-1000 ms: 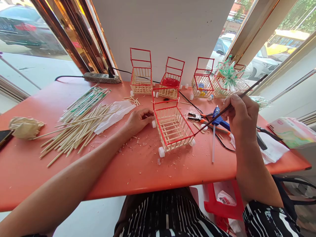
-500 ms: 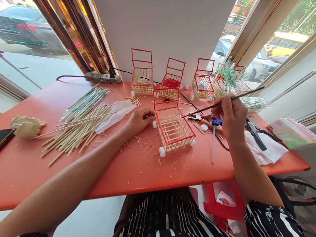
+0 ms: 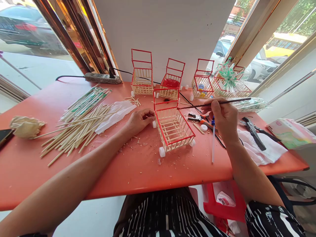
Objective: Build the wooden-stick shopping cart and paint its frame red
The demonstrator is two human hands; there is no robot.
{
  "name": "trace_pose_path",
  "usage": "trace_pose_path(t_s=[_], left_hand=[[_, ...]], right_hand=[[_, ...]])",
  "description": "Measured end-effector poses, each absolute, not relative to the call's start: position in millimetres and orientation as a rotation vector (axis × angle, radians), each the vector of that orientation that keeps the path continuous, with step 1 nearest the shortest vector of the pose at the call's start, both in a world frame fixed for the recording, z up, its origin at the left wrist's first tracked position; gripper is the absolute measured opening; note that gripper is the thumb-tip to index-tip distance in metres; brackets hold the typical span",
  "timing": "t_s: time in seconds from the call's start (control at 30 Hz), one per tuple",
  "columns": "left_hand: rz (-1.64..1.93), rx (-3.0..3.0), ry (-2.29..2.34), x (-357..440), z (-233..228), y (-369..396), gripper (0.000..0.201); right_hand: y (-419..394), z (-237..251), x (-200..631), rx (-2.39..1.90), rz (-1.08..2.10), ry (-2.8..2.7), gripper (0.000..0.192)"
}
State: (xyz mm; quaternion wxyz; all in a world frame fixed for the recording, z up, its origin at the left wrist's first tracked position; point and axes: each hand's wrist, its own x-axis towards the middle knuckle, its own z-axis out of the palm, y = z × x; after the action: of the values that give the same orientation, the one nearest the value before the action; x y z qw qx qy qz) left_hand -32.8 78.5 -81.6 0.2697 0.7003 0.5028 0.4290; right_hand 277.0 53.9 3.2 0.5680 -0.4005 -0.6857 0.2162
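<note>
Sitting close to the orange surface (image 3: 138, 174), striped clothing at the near edge.

Left hand (image 3: 139, 120): curled loosely against the near cart (image 3: 172, 126), fingertips at its white rear wheel (image 3: 154, 124), steadying it. Not clenched.

Right hand (image 3: 223, 117): pinching a thin dark brush (image 3: 214, 103), held almost level, tip toward the cart's red handle frame (image 3: 166, 97) (tip just short of it, or touching; cannot tell).

Cart stands on the surface between the two hands, on four white wheels; pale stick sides, red rims.

Left of it: loose sticks (image 3: 76, 131), a wrapped bundle (image 3: 85, 102), a plastic sheet (image 3: 115, 113), a crumpled paper ball (image 3: 26, 126). Right of it: pliers (image 3: 199, 118), a white tube (image 3: 213, 144), a blue tool mostly hidden by the hand, black cutters (image 3: 253, 130) on white cloth (image 3: 259, 149), a pastel packet (image 3: 290, 131).

Farther back: four finished carts (image 3: 142, 77) along the wall, one bearing a green-and-clear decoration (image 3: 228, 77); power strip (image 3: 102, 78).

Risks, as judged:
- Cart is light and on wheels; a sideways push from the brush could roll it out from under the left hand.
- Brush may mark the pale sticks if it slips off the red frame.
- Right forearm sits just above the pliers and tube; a sweep could knock them off the edge.

Writing: printing on the bundle wrappers and the packet, too small to read.
</note>
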Motion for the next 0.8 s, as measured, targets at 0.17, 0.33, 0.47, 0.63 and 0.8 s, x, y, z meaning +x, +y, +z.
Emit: trace_pose_path(t_s=[0.17,0.33,0.47,0.63,0.8], left_hand=[[1.158,1.893,1.345,-33,-82,79,0.027],[1.166,1.885,1.323,-33,-83,79,0.028],[1.149,1.873,1.32,-33,-84,79,0.03],[1.158,1.873,1.317,-33,-84,80,0.028],[1.16,1.876,1.298,-34,-84,80,0.027]], right_hand=[[52,5,277,-0.945,0.483,-1.605,0.041],[51,6,278,-0.964,0.451,-1.592,0.038],[51,6,280,-0.983,0.427,-1.589,0.039],[52,6,284,-1.012,0.337,-1.58,0.042],[52,9,289,-0.996,0.296,-1.571,0.042]])
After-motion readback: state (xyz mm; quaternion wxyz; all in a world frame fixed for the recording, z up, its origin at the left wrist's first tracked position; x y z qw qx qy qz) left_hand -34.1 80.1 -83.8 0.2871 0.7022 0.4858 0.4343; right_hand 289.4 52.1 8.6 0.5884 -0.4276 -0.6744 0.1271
